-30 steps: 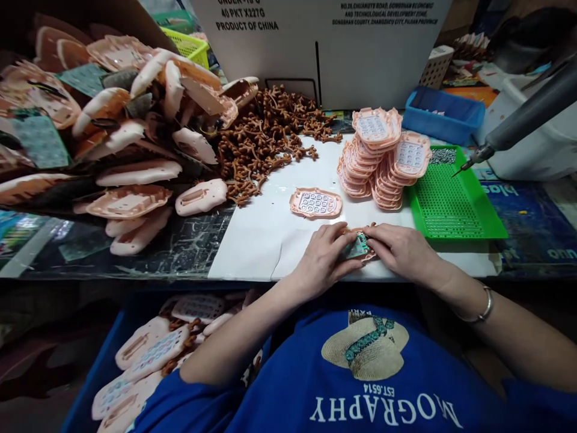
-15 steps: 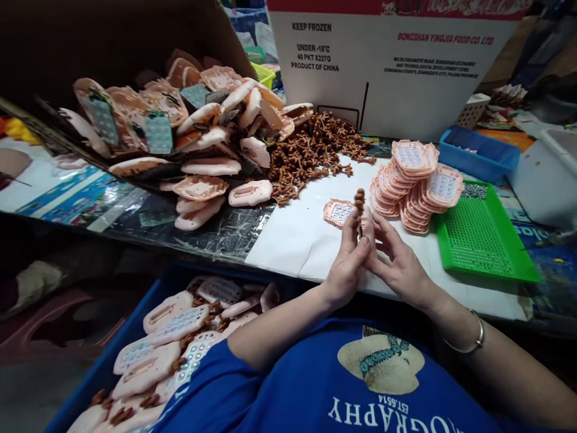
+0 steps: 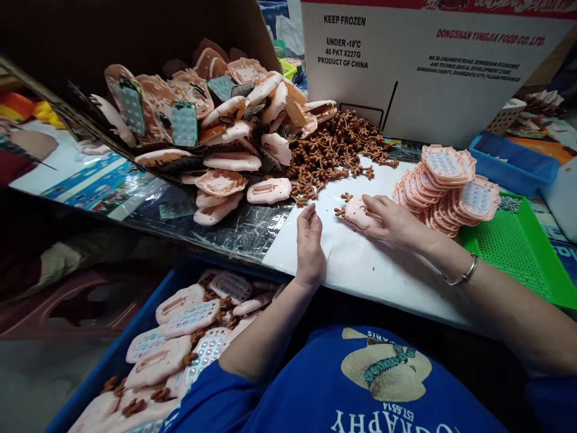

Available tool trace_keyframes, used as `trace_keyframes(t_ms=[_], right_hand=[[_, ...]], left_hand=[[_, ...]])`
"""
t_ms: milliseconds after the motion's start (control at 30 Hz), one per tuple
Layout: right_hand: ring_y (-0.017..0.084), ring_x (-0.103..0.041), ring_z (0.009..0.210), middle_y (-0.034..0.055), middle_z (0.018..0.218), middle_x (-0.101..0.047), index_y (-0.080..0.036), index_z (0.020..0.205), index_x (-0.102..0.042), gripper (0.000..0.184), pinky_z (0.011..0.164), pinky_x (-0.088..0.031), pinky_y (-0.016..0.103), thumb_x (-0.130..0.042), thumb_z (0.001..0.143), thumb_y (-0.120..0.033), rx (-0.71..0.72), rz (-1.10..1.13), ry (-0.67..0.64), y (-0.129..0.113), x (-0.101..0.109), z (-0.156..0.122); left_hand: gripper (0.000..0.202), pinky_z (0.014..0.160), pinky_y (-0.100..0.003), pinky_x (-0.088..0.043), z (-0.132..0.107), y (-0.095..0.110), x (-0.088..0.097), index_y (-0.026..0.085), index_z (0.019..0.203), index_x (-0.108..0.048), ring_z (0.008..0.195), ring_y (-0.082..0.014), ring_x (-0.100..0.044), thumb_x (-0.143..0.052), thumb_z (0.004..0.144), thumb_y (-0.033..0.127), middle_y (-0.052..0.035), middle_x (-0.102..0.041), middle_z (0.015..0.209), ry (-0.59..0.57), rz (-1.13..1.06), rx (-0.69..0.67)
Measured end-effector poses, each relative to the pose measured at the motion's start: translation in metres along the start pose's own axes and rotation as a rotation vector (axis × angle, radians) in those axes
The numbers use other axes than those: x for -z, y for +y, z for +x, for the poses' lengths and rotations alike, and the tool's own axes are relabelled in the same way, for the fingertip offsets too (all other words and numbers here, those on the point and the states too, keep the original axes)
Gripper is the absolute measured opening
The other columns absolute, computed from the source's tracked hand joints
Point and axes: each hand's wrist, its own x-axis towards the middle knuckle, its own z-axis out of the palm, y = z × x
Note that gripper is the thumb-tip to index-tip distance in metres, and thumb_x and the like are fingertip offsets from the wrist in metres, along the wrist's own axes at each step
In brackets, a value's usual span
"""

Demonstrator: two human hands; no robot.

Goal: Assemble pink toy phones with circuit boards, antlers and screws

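On the white sheet (image 3: 336, 261) my right hand (image 3: 394, 222) grips a pink plastic toy case (image 3: 356, 210) from its right side. The case lies nearly flat, and a pair of small brown antlers (image 3: 341, 208) sticks out of its left end. To the left of it, my left hand (image 3: 311, 249) holds nothing, its fingers stretched upward and apart from the case. A heap of loose brown antlers (image 3: 331, 153) lies beyond both hands. Stacked pink keypad panels (image 3: 446, 165) rise just past my right hand.
A tipped carton (image 3: 54, 114) spills pink case halves with circuit boards at the left. Below the table edge, a blue bin (image 3: 148, 313) holds several antlered cases. A green tray (image 3: 514, 240) and a blue tray (image 3: 514, 162) stand right; a white box (image 3: 351, 90) stands behind.
Both hands were together on the upright case with its antlers. Now the case is down on the sheet under my right hand, and my left hand has let go and moved left.
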Motion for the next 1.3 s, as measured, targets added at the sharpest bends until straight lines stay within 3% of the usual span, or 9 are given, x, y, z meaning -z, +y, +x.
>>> trace_keyframes(t_ms=[200,300,433,533,667,733,933,1133,1300], right_hand=[[0.032,-0.059,0.120,0.0161,0.133,-0.057,-0.021,0.143,-0.044,0.063,0.102,-0.048,0.045,-0.064,0.087,-0.041,0.033,-0.004,-0.128,0.003,0.001,0.006],[0.032,-0.059,0.116,0.0168,0.125,-0.061,-0.019,0.138,-0.049,0.057,0.098,-0.049,0.044,-0.064,0.087,-0.039,0.046,-0.069,-0.132,0.003,0.001,0.009],[0.031,-0.062,0.103,0.0164,0.113,-0.065,-0.018,0.127,-0.056,0.043,0.090,-0.051,0.044,-0.062,0.089,-0.038,0.061,-0.089,-0.081,0.001,-0.001,0.006],[0.029,-0.063,0.108,0.0146,0.119,-0.066,-0.021,0.135,-0.052,0.051,0.093,-0.053,0.044,-0.062,0.090,-0.043,0.124,0.022,0.038,-0.003,0.001,-0.010],[0.027,-0.063,0.116,0.0139,0.129,-0.063,-0.022,0.148,-0.041,0.060,0.099,-0.054,0.044,-0.059,0.095,-0.043,0.248,0.115,0.193,-0.015,0.004,-0.046],[0.028,-0.061,0.121,0.0141,0.133,-0.060,-0.024,0.151,-0.037,0.064,0.101,-0.053,0.046,-0.061,0.094,-0.040,0.248,0.109,0.260,-0.022,0.001,-0.065],[0.031,-0.053,0.130,0.0168,0.140,-0.053,-0.024,0.153,-0.036,0.071,0.107,-0.049,0.052,-0.065,0.092,-0.043,0.118,0.151,0.409,-0.026,-0.011,-0.113],[0.024,-0.070,0.099,0.0106,0.115,-0.073,-0.020,0.124,-0.065,0.045,0.089,-0.057,0.039,-0.061,0.093,-0.052,-0.204,0.682,0.301,-0.018,0.008,-0.139],[0.018,-0.070,0.082,0.0045,0.095,-0.075,-0.020,0.103,-0.069,0.038,0.076,-0.057,0.030,-0.073,0.083,-0.052,-0.312,0.925,0.330,-0.017,0.014,-0.145]], left_hand=[[0.049,0.118,-0.040,-0.033,-0.006,-0.004,0.000,0.028,0.134,-0.052,0.143,-0.0225,-0.041,-0.052,0.096,0.058,-0.0075,-0.050,0.147,-0.073,0.044,-0.027],[0.047,0.118,-0.039,-0.033,-0.006,-0.004,0.001,0.028,0.133,-0.052,0.142,-0.0226,-0.042,-0.053,0.096,0.056,-0.0074,-0.051,0.146,-0.073,0.031,-0.024],[0.045,0.115,-0.036,-0.038,-0.003,-0.006,0.001,0.027,0.130,-0.054,0.140,-0.0222,-0.044,-0.064,0.091,0.048,-0.0072,-0.053,0.144,-0.067,-0.017,-0.024],[0.050,0.113,-0.035,-0.040,-0.004,-0.003,-0.002,0.026,0.129,-0.054,0.134,-0.0220,-0.050,-0.073,0.085,0.042,-0.0080,-0.056,0.140,-0.094,-0.134,0.052],[0.051,0.103,-0.037,-0.048,-0.023,0.012,-0.016,0.020,0.125,-0.058,0.115,-0.0230,-0.064,-0.075,0.084,0.045,-0.0093,-0.068,0.121,-0.387,-0.228,0.287],[0.049,0.102,-0.036,-0.049,-0.037,0.020,-0.026,0.017,0.121,-0.061,0.113,-0.0239,-0.065,-0.074,0.085,0.047,-0.0097,-0.070,0.115,-0.500,-0.205,0.299],[0.040,0.098,-0.037,-0.051,-0.065,0.027,-0.038,0.012,0.110,-0.065,0.103,-0.0249,-0.067,-0.060,0.095,0.049,-0.0108,-0.073,0.106,-0.596,-0.062,0.243],[0.048,0.108,-0.043,-0.048,-0.077,0.030,-0.039,0.019,0.137,-0.054,0.120,-0.0279,-0.061,-0.055,0.098,0.045,-0.0125,-0.065,0.131,-0.929,0.000,0.153],[0.044,0.106,-0.039,-0.049,-0.085,0.032,-0.056,0.021,0.133,-0.055,0.118,-0.0254,-0.062,-0.054,0.098,0.047,-0.0105,-0.065,0.128,-0.854,0.019,0.104]])
